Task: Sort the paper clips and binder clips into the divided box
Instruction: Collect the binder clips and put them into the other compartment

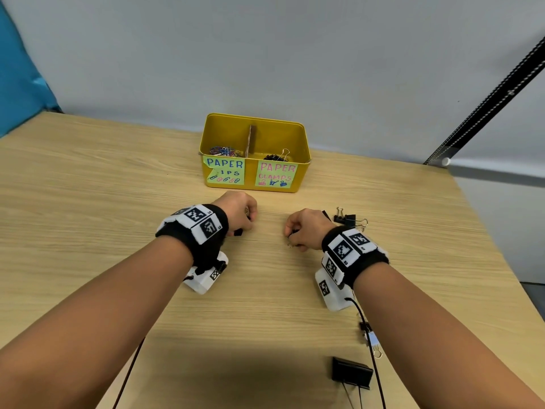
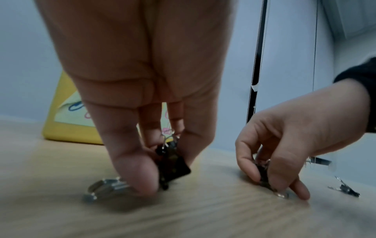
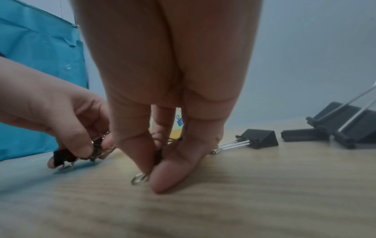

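Fingers of the left hand (image 1: 239,211) pinch a small black binder clip (image 2: 173,162) low over the wooden worktop (image 1: 265,305), its wire handles reaching down to the surface. The right hand (image 1: 306,230) pinches another small black binder clip (image 3: 157,154) between thumb and fingertips, one wire loop poking out below against the worktop. Behind both hands stands the yellow divided box (image 1: 303,172): coloured paper clips (image 1: 224,151) lie in its left compartment, labelled PAPER CLIPS, and black binder clips (image 1: 277,156) in the right one, labelled PAPER CLAMPS. More loose binder clips (image 1: 348,219) lie just beyond the right wrist, and a large black binder clip (image 1: 351,376) rests near the worktop's front edge.
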`<move>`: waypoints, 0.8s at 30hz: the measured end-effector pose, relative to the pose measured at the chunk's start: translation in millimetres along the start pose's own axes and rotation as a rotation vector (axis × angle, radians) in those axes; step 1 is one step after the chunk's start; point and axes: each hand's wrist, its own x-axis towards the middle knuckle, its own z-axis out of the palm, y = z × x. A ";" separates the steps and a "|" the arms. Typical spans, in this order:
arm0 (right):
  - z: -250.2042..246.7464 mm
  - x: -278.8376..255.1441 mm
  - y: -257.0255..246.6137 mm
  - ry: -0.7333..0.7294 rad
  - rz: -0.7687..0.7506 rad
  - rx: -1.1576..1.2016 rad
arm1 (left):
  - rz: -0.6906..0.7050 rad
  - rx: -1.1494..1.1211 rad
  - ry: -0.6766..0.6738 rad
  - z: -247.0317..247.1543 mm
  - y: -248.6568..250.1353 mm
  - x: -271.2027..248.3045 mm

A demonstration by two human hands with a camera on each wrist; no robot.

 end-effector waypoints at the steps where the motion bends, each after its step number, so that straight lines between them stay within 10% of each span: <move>1: -2.0 -1.5 0.0 0.000 0.000 0.028 | 0.013 -0.017 0.011 -2.2 -0.6 -3.4; 11: -88.9 13.9 -71.7 0.800 -0.218 0.318 | 0.243 -0.270 0.484 -95.9 55.4 -9.3; 15: -86.8 30.9 -79.7 0.643 -0.151 0.201 | 0.240 -0.224 0.691 -109.9 71.5 18.0; 20: -85.9 16.0 -48.4 0.763 -0.121 0.193 | 0.103 0.010 0.376 -83.9 57.9 43.7; 24: -87.3 -5.2 3.3 0.695 -0.009 0.026 | 0.197 0.118 0.488 -52.0 66.0 33.7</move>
